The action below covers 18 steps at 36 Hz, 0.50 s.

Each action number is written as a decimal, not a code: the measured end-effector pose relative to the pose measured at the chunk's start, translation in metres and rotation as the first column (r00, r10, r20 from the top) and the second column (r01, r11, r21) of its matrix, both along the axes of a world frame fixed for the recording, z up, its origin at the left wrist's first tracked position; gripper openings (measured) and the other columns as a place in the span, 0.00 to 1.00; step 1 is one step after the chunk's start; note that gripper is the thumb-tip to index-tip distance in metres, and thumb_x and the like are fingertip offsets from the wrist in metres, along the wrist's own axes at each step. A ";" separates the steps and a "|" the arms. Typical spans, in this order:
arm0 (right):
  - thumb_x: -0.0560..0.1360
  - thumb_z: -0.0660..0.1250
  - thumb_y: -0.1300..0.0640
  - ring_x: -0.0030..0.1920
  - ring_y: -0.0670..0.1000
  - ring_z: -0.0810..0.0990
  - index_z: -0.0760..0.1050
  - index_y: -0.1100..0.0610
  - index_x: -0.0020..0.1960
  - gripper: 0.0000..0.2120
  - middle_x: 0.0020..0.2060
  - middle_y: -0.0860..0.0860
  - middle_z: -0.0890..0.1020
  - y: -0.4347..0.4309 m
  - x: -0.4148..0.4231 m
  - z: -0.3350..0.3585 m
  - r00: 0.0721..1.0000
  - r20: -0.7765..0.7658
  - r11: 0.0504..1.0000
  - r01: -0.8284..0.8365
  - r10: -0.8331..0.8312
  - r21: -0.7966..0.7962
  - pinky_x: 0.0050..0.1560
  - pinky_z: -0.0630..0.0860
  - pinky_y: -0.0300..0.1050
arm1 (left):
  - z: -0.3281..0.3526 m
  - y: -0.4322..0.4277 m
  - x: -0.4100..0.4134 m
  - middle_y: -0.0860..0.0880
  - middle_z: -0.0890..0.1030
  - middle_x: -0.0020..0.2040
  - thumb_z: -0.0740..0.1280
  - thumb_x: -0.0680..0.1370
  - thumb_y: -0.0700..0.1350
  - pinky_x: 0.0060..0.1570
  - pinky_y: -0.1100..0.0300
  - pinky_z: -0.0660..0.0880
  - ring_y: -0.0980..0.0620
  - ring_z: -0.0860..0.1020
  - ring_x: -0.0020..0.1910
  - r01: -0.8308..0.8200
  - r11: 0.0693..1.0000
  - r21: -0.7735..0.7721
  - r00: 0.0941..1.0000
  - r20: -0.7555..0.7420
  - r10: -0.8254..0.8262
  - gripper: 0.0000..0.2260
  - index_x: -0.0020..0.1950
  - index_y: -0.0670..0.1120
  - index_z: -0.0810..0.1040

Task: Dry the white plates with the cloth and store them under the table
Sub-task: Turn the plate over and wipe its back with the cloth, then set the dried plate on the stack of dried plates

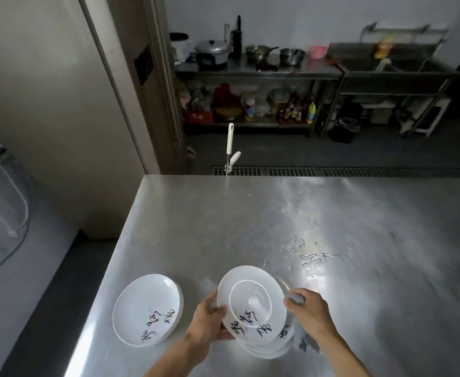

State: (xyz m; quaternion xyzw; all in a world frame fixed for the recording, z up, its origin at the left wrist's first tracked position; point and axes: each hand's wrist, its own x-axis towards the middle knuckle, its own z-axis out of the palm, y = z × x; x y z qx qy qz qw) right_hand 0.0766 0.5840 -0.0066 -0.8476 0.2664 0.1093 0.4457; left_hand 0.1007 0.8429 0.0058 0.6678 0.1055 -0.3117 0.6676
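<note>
White round ceramic plate (252, 303) with black lettering is held tilted, underside up, over a stack of like plates (264, 352) near the steel bench's (250, 213) near edge. The left hand (208, 319) grips its left rim. The right hand (309, 308) clutches a grey cloth (295, 298) at the right rim. Rotate the plate steadily through the cloth, keeping it low, wiping both faces.

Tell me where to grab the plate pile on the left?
The pile lies flat on the table, a few shallow plates deep, with no handle. It is probably best lifted by the bottom rim, from its left and right sides at once, so the plates stay level and together.
</note>
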 end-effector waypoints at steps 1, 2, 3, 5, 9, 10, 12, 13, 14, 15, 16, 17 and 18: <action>0.72 0.73 0.58 0.49 0.47 0.83 0.83 0.53 0.44 0.02 0.44 0.43 0.86 -0.002 -0.001 -0.002 1.000 0.000 1.000 -0.006 0.006 -0.010 0.49 0.76 0.37 | -0.001 -0.004 0.001 0.37 0.87 0.55 0.57 0.85 0.33 0.53 0.36 0.83 0.39 0.87 0.49 0.009 1.000 0.014 1.000 0.000 -0.009 0.21 0.71 0.53 0.75; 0.72 0.73 0.59 0.47 0.46 0.83 0.83 0.52 0.42 0.03 0.42 0.42 0.85 -0.003 -0.002 -0.004 1.000 -0.001 1.000 -0.006 0.006 -0.015 0.46 0.74 0.33 | -0.001 -0.008 0.002 0.36 0.86 0.56 0.57 0.85 0.33 0.52 0.38 0.84 0.40 0.86 0.48 0.013 1.000 0.027 1.000 0.001 -0.013 0.21 0.72 0.52 0.75; 0.72 0.72 0.59 0.46 0.46 0.83 0.82 0.51 0.40 0.04 0.41 0.41 0.85 -0.004 -0.002 -0.005 1.000 -0.003 1.000 -0.002 0.002 -0.020 0.44 0.74 0.32 | -0.002 -0.011 0.003 0.35 0.86 0.56 0.58 0.85 0.33 0.50 0.39 0.84 0.41 0.86 0.46 0.013 0.999 0.044 1.000 0.004 -0.013 0.21 0.72 0.52 0.75; 0.72 0.71 0.59 0.45 0.46 0.83 0.81 0.52 0.38 0.05 0.40 0.42 0.85 -0.005 -0.002 -0.009 1.000 -0.005 1.000 0.020 -0.020 -0.021 0.45 0.74 0.35 | -0.005 -0.016 0.007 0.36 0.86 0.54 0.58 0.85 0.33 0.48 0.40 0.85 0.42 0.85 0.45 0.009 0.996 0.089 1.000 0.016 -0.011 0.21 0.69 0.55 0.76; 0.70 0.66 0.58 0.37 0.48 0.78 0.76 0.56 0.36 0.05 0.34 0.47 0.83 -0.006 -0.001 -0.014 0.998 -0.006 0.998 0.056 -0.056 -0.032 0.41 0.74 0.41 | -0.012 -0.026 0.013 0.42 0.83 0.46 0.62 0.84 0.35 0.43 0.39 0.85 0.50 0.83 0.38 0.028 0.965 0.260 0.997 0.068 -0.048 0.20 0.67 0.59 0.77; 0.71 0.66 0.58 0.36 0.49 0.76 0.75 0.56 0.36 0.05 0.34 0.48 0.83 -0.005 -0.001 -0.015 0.998 0.005 0.998 0.062 -0.062 -0.030 0.40 0.74 0.42 | -0.013 -0.028 0.014 0.43 0.81 0.44 0.63 0.83 0.36 0.41 0.41 0.86 0.52 0.82 0.35 0.047 0.953 0.299 0.994 0.081 -0.075 0.21 0.70 0.58 0.76; 0.71 0.66 0.57 0.36 0.49 0.77 0.74 0.53 0.35 0.07 0.33 0.47 0.82 -0.002 -0.001 -0.015 0.996 0.031 0.996 0.083 -0.083 -0.023 0.41 0.75 0.43 | -0.013 -0.029 0.015 0.46 0.78 0.41 0.64 0.83 0.38 0.39 0.44 0.86 0.55 0.80 0.34 0.103 0.928 0.358 0.986 0.086 -0.143 0.23 0.75 0.57 0.74; 0.71 0.67 0.56 0.36 0.49 0.78 0.74 0.51 0.34 0.07 0.33 0.45 0.82 0.000 -0.001 -0.014 0.995 0.041 0.996 0.092 -0.091 -0.022 0.42 0.76 0.43 | -0.013 -0.029 0.014 0.47 0.76 0.40 0.64 0.83 0.39 0.39 0.45 0.86 0.54 0.79 0.35 0.135 0.914 0.381 0.981 0.075 -0.177 0.24 0.77 0.57 0.72; 0.72 0.67 0.56 0.36 0.47 0.79 0.74 0.49 0.34 0.08 0.33 0.43 0.81 0.001 -0.001 -0.013 0.994 0.051 0.995 0.094 -0.093 -0.025 0.41 0.76 0.43 | -0.012 -0.029 0.013 0.48 0.76 0.40 0.63 0.83 0.39 0.39 0.46 0.86 0.53 0.80 0.37 0.166 0.901 0.401 0.977 0.058 -0.206 0.25 0.80 0.56 0.70; 0.72 0.67 0.55 0.36 0.46 0.78 0.74 0.47 0.34 0.08 0.33 0.42 0.81 0.003 0.000 -0.013 0.994 0.062 0.996 0.088 -0.086 -0.034 0.41 0.76 0.42 | -0.012 -0.029 0.012 0.48 0.76 0.41 0.63 0.84 0.40 0.40 0.46 0.86 0.51 0.80 0.40 0.192 0.889 0.416 0.973 0.038 -0.228 0.27 0.82 0.56 0.66; 0.72 0.67 0.54 0.35 0.45 0.77 0.74 0.46 0.34 0.09 0.33 0.42 0.81 0.004 0.000 -0.012 0.995 0.073 0.996 0.075 -0.071 -0.043 0.40 0.76 0.42 | -0.011 -0.029 0.011 0.48 0.77 0.43 0.63 0.84 0.40 0.40 0.46 0.86 0.50 0.80 0.42 0.209 0.880 0.427 0.970 0.025 -0.243 0.28 0.83 0.57 0.64; 0.73 0.67 0.54 0.36 0.44 0.78 0.74 0.46 0.35 0.08 0.34 0.42 0.81 0.006 0.001 -0.012 0.995 0.082 0.997 0.056 -0.052 -0.048 0.42 0.77 0.43 | -0.011 -0.028 0.010 0.48 0.77 0.43 0.63 0.84 0.40 0.41 0.46 0.86 0.48 0.81 0.44 0.218 0.875 0.432 0.968 0.018 -0.250 0.29 0.83 0.58 0.63; 0.73 0.68 0.54 0.38 0.44 0.79 0.75 0.46 0.37 0.07 0.36 0.42 0.82 0.008 0.002 -0.011 0.996 0.087 0.998 0.034 -0.030 -0.049 0.43 0.77 0.43 | -0.012 -0.026 0.010 0.49 0.77 0.43 0.63 0.84 0.40 0.41 0.46 0.86 0.49 0.80 0.44 0.223 0.874 0.431 0.967 0.016 -0.255 0.29 0.83 0.59 0.64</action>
